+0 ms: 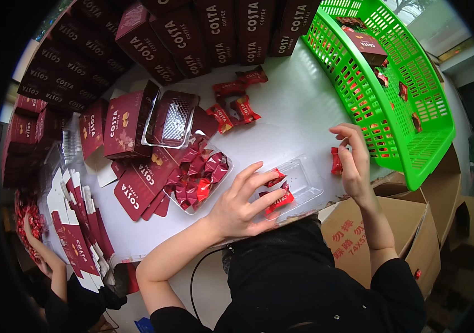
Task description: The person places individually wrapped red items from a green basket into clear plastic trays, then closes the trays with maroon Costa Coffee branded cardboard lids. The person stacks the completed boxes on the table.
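My left hand (245, 202) reaches over the near end of a clear plastic tray (314, 189), its fingertips on two red wrapped sweets (282, 200) that lie there. The far end of the tray holds no sweets. My right hand (352, 160) is raised to the right of the tray, fingers curled and apart, beside a single red wrapped sweet (336, 161) on the table; no sweet shows between its fingers. Left of my left hand stands another clear tray filled with dark red and bright red wrapped sweets (197, 179). Several more sweets (230, 109) lie loose farther back.
A green plastic basket (418, 150) with sweets and a box stands at the right. Stacked maroon boxes (178, 37) line the back. Empty trays (172, 116), flat cartons (80, 245) and an open box (122, 125) lie left. A co-worker's arm (55, 266) is far left. Cardboard boxes (370, 233) stand below.
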A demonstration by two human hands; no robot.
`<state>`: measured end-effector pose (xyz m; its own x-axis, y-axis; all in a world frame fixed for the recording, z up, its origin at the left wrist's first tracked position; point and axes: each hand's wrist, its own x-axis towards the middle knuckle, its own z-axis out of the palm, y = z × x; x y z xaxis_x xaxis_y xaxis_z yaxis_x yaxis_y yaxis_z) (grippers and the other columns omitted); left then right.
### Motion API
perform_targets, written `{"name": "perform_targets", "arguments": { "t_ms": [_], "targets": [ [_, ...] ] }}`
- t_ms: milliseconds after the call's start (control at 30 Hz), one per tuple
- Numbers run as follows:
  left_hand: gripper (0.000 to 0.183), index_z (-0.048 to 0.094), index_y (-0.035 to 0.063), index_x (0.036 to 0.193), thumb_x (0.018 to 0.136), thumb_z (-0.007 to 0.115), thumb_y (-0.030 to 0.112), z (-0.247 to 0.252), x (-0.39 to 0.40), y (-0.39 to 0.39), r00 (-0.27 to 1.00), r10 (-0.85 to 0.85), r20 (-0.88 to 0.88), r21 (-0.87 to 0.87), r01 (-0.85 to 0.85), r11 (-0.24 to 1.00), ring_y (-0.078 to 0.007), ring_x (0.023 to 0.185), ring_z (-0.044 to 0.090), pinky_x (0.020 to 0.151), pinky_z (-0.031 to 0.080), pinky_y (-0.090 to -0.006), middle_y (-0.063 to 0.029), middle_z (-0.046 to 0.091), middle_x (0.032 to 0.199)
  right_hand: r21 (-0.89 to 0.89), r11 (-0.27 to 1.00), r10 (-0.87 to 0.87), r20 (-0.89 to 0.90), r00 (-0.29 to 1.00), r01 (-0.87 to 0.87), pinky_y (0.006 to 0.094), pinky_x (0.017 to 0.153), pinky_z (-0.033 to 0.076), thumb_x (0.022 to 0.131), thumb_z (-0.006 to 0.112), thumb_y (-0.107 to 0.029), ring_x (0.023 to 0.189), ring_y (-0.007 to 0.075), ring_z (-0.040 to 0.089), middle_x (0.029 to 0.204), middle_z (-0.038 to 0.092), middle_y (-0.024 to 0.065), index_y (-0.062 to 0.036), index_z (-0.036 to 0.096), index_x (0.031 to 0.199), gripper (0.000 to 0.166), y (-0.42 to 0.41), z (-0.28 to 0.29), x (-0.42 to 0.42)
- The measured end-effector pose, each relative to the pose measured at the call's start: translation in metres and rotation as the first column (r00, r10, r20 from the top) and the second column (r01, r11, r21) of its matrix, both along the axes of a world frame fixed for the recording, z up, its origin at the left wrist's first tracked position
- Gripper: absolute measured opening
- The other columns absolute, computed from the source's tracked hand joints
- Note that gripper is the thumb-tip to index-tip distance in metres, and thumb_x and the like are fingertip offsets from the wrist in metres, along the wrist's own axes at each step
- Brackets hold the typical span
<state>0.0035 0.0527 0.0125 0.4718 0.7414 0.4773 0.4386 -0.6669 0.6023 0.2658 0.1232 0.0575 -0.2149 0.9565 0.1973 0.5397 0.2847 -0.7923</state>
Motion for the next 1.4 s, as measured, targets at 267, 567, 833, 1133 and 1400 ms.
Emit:
{"name": "perform_targets", "arguments": {
  "t_ms": [267, 567, 833, 1133, 1400],
  "targets": [
    [0.054, 0.066, 0.0134, 0.116, 0.065, 0.082, 0.018, -0.001, 0.001, 0.001, 1.0, -0.001, 0.01, 0.011, 0.001, 1.0, -0.0432, 0.123, 0.05, 0.104, 0.045, -0.0522, -0.0154, 0.052, 0.131, 0.12, 0.989, 0.022, 0.44, 0.898, -0.083, 0.0433, 0.093, 0.045, 0.084, 0.066, -0.001, 0.105, 0.0338, 0.053, 0.122, 0.052, 0.0175, -0.0011, 0.053, 0.131, 0.049, -0.018, -0.011, 0.023],
    [0.062, 0.052, 0.0115, 0.123, 0.068, 0.08, 0.018, -0.008, 0.0, 0.001, 0.995, -0.02, 0.103, -0.009, 0.021, 1.0, -0.0453, 0.13, 0.044, 0.103, 0.047, -0.0487, -0.0153, 0.049, 0.142, 0.065, 0.967, 0.243, 0.059, 0.968, -0.247, 0.025, 0.059, 0.043, 0.079, 0.06, 0.009, 0.067, 0.0135, 0.053, 0.083, 0.057, 0.0057, -0.0018, 0.069, 0.093, 0.02, -0.019, 0.033, 0.004],
    [0.065, 0.05, 0.0036, 0.126, 0.071, 0.08, 0.02, -0.001, 0.0, 0.003, 1.0, 0.024, 0.006, -0.001, -0.024, 1.0, -0.0463, 0.13, 0.043, 0.11, 0.039, -0.0498, -0.0184, 0.051, 0.138, 0.07, 0.796, 0.5, 0.485, 0.717, -0.602, 0.0343, 0.057, 0.05, 0.077, 0.078, -0.032, 0.071, 0.0234, 0.066, 0.085, 0.066, 0.0051, -0.0082, 0.072, 0.093, 0.029, -0.007, 0.023, -0.045],
    [0.066, 0.051, -0.0049, 0.133, 0.085, 0.062, 0.038, 0.011, -0.001, -0.004, 0.992, 0.106, 0.072, 0.028, -0.109, 0.994, -0.0318, 0.12, 0.057, 0.114, 0.028, -0.0616, -0.0192, 0.056, 0.131, 0.162, 0.862, 0.314, 0.574, 0.756, -0.481, 0.0298, 0.048, 0.047, 0.076, 0.078, -0.042, 0.054, 0.0182, 0.063, 0.066, 0.057, 0.0004, -0.0119, 0.066, 0.088, 0.035, -0.023, 0.015, -0.059],
    [0.06, 0.046, -0.006, 0.137, 0.082, 0.063, 0.01, -0.002, 0.003, -0.006, 0.981, 0.156, 0.119, -0.07, -0.149, 0.986, -0.0348, 0.119, 0.055, 0.106, 0.041, -0.0478, -0.0189, 0.058, 0.13, 0.199, 0.72, 0.462, 0.578, 0.673, -0.665, 0.0304, 0.065, 0.053, 0.073, 0.07, -0.018, 0.083, 0.0178, 0.064, 0.096, 0.059, 0.0034, -0.0127, 0.068, 0.096, 0.024, -0.017, 0.018, -0.058]
  ]
}}
